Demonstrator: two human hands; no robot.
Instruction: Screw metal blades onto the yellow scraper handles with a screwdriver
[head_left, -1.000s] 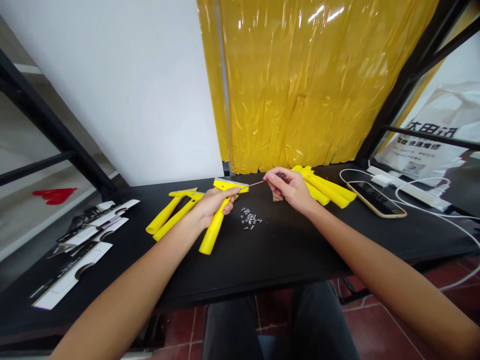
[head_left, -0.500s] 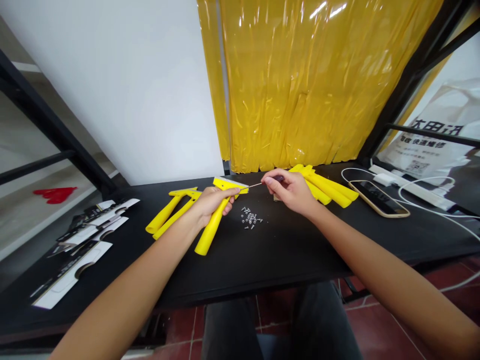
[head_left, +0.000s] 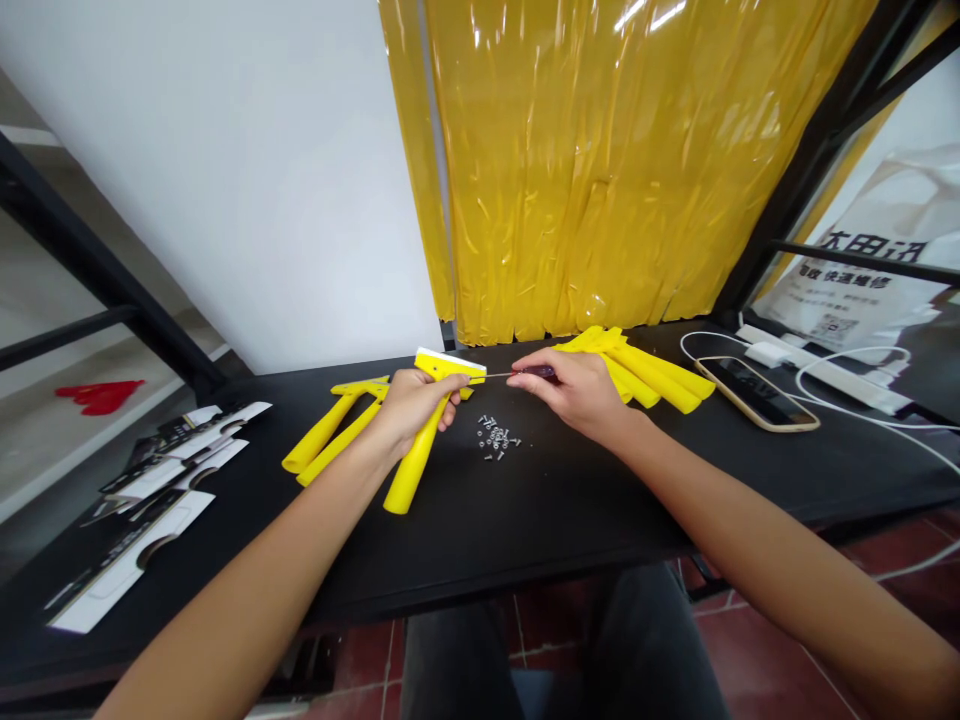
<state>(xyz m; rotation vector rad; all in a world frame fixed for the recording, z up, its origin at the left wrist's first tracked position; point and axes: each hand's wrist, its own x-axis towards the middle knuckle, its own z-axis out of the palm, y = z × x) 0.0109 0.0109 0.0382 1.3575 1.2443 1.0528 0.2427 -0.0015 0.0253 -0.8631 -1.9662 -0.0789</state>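
Note:
My left hand (head_left: pixel 422 405) is closed around the neck of a yellow scraper (head_left: pixel 415 465), whose wide head with a pale edge points away from me. In my right hand (head_left: pixel 577 388) is a screwdriver (head_left: pixel 541 373) with a dark handle. Its thin shaft runs left to the scraper head, by my left thumb; the tip's exact contact is hard to make out. Small loose screws and nuts (head_left: pixel 497 436) lie in a heap on the black table (head_left: pixel 517 520) below and between my hands. More yellow scrapers (head_left: pixel 326 435) rest just left of my left hand.
Another pile of yellow scrapers (head_left: pixel 664 378) lies behind my right hand. Further right are a phone (head_left: pixel 757 393), white cables and a power strip (head_left: pixel 840 370). Printed cards (head_left: pixel 135 560) are stacked at the left. A yellow plastic curtain (head_left: pixel 592 180) and a white panel (head_left: pixel 247 180) stand behind.
My right hand has turned, so the screwdriver lies more level and its dark handle shows more. The whole view has shifted slightly. My left hand keeps its hold on the scraper.

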